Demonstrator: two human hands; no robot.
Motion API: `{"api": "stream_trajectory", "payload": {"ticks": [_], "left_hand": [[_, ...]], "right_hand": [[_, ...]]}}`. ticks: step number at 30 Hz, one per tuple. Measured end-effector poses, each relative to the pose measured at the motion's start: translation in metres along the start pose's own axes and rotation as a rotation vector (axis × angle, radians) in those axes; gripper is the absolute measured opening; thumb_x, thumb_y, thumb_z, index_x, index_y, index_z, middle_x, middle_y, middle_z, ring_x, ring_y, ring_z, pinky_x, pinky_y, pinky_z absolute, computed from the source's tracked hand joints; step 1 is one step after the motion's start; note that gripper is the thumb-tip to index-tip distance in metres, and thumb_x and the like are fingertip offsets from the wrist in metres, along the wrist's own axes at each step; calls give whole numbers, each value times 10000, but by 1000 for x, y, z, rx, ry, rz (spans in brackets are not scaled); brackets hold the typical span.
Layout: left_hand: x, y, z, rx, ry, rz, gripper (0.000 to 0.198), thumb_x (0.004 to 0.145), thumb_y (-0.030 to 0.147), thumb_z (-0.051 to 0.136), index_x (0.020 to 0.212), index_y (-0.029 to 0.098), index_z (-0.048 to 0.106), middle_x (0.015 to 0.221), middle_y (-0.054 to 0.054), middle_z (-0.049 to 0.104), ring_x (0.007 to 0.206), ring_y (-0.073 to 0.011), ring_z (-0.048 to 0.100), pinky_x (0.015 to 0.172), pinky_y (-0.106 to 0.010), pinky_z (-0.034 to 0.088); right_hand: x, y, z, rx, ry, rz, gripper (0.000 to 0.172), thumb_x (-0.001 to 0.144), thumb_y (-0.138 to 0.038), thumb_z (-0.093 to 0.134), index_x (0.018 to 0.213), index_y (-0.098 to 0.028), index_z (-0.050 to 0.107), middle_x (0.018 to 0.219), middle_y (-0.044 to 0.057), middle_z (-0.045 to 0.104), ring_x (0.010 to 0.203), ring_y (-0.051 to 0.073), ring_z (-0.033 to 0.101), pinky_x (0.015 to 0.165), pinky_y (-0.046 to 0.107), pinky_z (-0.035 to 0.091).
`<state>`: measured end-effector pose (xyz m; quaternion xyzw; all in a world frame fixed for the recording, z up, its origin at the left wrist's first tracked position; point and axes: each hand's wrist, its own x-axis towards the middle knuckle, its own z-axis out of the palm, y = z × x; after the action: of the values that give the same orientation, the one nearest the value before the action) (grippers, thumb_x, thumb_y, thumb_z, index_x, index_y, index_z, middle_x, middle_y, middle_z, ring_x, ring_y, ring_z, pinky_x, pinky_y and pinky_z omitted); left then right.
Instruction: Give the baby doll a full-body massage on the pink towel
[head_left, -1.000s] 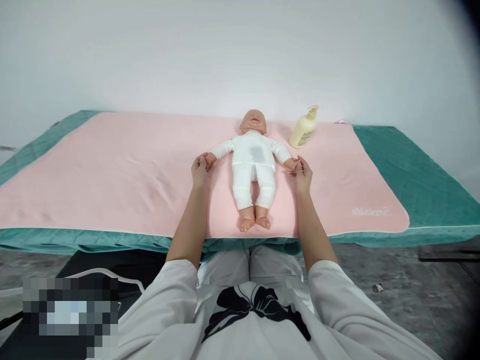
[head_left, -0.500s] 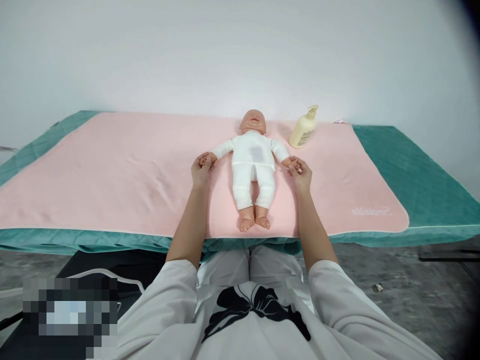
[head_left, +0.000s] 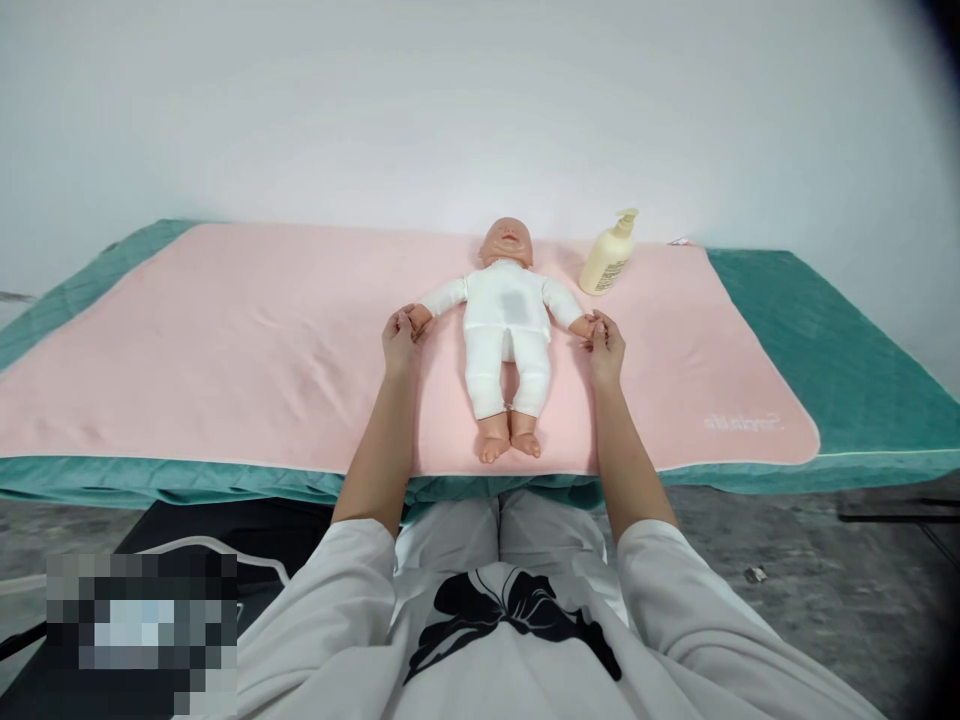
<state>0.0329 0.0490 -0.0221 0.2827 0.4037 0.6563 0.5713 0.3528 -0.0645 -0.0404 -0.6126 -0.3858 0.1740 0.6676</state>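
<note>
By the fingers of the left hand (head_left: 400, 342) one small hand of a doll (head_left: 507, 305) is pinched, thumb closed against fingertips; by those of the right hand (head_left: 606, 348) the doll's other hand is held in the same way. How tightly either grip is set cannot be told. Between the two sets of fingers the doll is laid on its back, its arms spread outward to them, its head placed beyond them and its feet on the near side.

The doll is judged to be fairly light. Its bare head, hands and feet look smooth and firm, perhaps a little slippery; its body and limbs, covered in white fabric, seem softer. For a lift, the trunk would best be taken from both sides, with the head supported, since the small hands offer little to grip.

Beneath the fingers a pink mat (head_left: 225, 350) is spread. Just beyond the right fingers a cream pump bottle (head_left: 604, 265) is stood; dark lettering is printed on it, too small to be read. Farther right of those fingers, pale writing (head_left: 742, 423) is seen reversed at the mat's corner, too faint for certainty. Outermost, a green cover (head_left: 840, 370) is left showing around the mat.
</note>
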Motion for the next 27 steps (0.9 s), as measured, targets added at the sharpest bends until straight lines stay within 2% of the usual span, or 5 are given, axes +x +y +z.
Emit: {"api": "stream_trajectory", "payload": {"ticks": [8, 15, 18, 24, 27], "left_hand": [[2, 0, 0, -34, 20, -19, 122, 975, 107, 506, 972, 155, 618, 1098, -96, 629, 959, -156, 683, 992, -375, 586], [1, -2, -2, -26, -15, 20, 136, 867, 82, 673, 982, 142, 632, 1111, -104, 620, 1000, -186, 694, 1029, -409, 554], [2, -4, -5, -11, -44, 50, 191, 810, 127, 768, 965, 136, 656, 1075, -92, 628, 970, -181, 698, 1015, -407, 559], [4, -6, -7, -16, -64, 49, 249, 756, 174, 834, 950, 127, 684, 893, -44, 651, 775, -134, 694, 887, -341, 605], [3, -6, -5, -2, -48, 54, 221, 775, 210, 825, 934, 135, 690, 867, -37, 655, 775, -131, 690, 858, -318, 612]], "right_hand": [[6, 8, -1, 83, -51, 93, 542, 874, -512, 594, 1344, -244, 622, 1303, 89, 645, 644, 66, 591, 628, 243, 541], [3, 3, -1, 129, -132, 47, 618, 769, -510, 718, 1319, -236, 651, 1394, 99, 613, 965, 162, 673, 752, 284, 595], [1, 1, 0, 149, -127, 18, 569, 722, -507, 754, 1211, -221, 697, 1311, 91, 654, 1012, 179, 664, 752, 286, 598], [-2, -4, 3, 135, -66, -1, 455, 729, -498, 741, 1069, -198, 698, 1160, 73, 690, 881, 148, 654, 707, 277, 591], [-2, -6, 3, 98, -47, -1, 452, 750, -524, 720, 1056, -192, 700, 1128, 69, 703, 810, 127, 641, 675, 259, 580]]}}
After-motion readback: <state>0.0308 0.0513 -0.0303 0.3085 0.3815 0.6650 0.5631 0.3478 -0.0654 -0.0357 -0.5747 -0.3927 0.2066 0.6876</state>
